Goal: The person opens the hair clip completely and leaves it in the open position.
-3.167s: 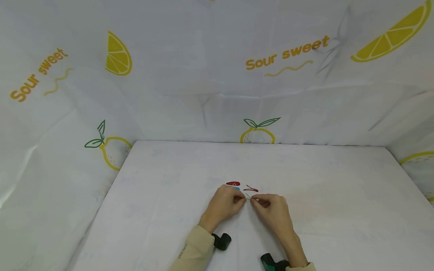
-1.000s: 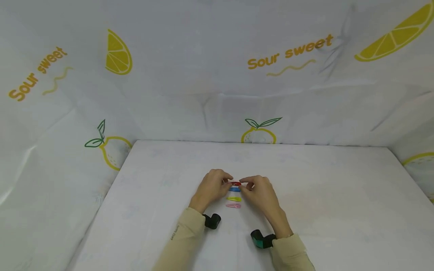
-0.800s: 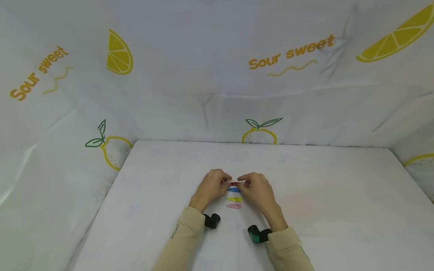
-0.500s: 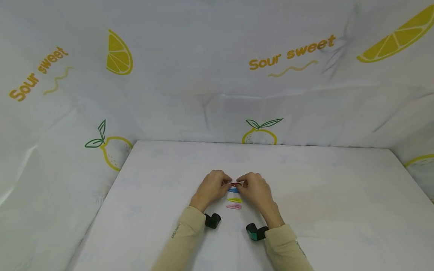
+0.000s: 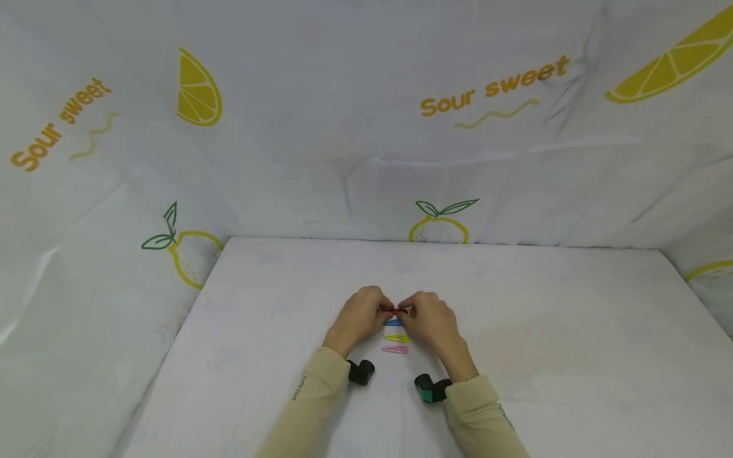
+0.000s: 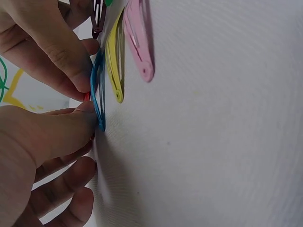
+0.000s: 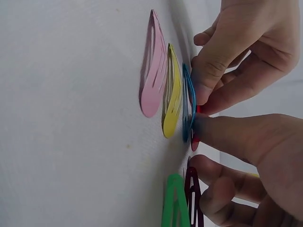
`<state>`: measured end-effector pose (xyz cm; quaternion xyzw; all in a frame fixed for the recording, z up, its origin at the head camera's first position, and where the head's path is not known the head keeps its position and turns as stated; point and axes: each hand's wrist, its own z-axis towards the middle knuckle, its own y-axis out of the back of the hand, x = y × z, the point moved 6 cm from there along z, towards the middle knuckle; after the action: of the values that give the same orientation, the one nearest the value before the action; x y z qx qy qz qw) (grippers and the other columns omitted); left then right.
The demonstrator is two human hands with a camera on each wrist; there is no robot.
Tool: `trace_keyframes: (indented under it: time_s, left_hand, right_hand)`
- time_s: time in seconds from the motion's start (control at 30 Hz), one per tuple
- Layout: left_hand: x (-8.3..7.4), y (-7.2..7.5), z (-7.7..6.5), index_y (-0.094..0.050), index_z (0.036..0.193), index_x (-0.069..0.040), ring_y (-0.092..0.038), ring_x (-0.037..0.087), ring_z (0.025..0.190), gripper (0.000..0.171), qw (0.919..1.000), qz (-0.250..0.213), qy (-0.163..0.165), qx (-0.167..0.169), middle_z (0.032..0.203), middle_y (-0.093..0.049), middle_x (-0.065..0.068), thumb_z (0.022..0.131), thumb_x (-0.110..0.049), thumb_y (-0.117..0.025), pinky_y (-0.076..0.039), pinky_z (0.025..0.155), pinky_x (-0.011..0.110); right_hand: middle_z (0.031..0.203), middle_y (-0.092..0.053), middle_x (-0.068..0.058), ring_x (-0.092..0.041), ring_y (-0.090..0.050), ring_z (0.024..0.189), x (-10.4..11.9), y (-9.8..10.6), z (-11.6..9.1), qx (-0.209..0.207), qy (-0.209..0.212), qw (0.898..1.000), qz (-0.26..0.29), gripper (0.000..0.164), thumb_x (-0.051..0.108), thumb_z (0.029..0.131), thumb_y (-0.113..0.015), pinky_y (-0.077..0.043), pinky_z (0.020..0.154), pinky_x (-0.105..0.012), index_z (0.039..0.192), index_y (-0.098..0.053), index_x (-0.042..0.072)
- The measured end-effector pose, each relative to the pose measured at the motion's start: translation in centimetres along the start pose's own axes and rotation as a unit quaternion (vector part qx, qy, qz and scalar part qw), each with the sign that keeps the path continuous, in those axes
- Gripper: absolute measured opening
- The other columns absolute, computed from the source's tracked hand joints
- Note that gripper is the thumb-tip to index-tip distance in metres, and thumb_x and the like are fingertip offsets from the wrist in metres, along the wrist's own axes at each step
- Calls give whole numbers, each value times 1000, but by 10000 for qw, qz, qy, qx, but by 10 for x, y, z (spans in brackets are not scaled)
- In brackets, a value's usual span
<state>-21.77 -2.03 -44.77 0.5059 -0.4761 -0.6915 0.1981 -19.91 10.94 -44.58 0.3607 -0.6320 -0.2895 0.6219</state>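
Between the fingertips of both hands is a red snap hair clip (image 5: 395,311), at the far end of a column of clips on the white table. My left hand (image 5: 357,321) pinches its left end, thumb nearest me; my right hand (image 5: 432,322) pinches the right end. The fingers cover much of it, and only a red sliver shows in the wrist views. Just nearer lies a blue hair clip (image 7: 188,101), close to both thumbs. A yellow hair clip (image 5: 396,338) and a pink hair clip (image 5: 395,350) follow toward me.
Beside my right hand's lower fingers lie a green hair clip (image 7: 175,203) and a dark red hair clip (image 7: 193,196), hidden from the head view. The white table (image 5: 572,356) meets a lemon-printed cloth (image 5: 321,191) at the back and sides.
Both hands have left the green clip at the right and moved to the far left, onto the red clip. Lately the right hand has shifted slightly left and its fingers have drawn together.
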Motion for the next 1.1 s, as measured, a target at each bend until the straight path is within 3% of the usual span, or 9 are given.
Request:
trace_keyframes:
  time_s: [0.47, 0.83, 1.1]
  left_hand:
    - [0, 0, -2, -82, 100, -8, -72, 16, 91, 12, 9986, 137, -373, -345, 96, -78, 5, 95, -13, -73, -58, 81, 28]
    - [-1, -1, -3, -82, 102, -6, -67, 16, 87, 13, 9987, -12, -499, -106, 92, -73, 5, 92, -13, -75, -53, 76, 22]
    - [0, -3, -4, -82, 99, -8, -68, 15, 86, 12, 9978, 145, -569, -294, 91, -73, 3, 93, -15, -74, -55, 78, 24]
  right_hand:
    - [73, -69, -2, -12, -54, 59, 3, 0, 0, -157, 191, 9997, -44, 8, 12, 89, -78, -40, 50, -26, 94, -83, 10]
    - [69, -65, -1, -12, -50, 59, 5, -2, -1, -71, 211, 9996, -183, 9, 15, 88, -80, -36, 50, -25, 95, -83, 9]
    - [70, -65, -1, -13, -48, 61, 7, -4, -3, -16, 245, 9994, -228, 9, 13, 89, -79, -35, 51, -25, 95, -83, 8]
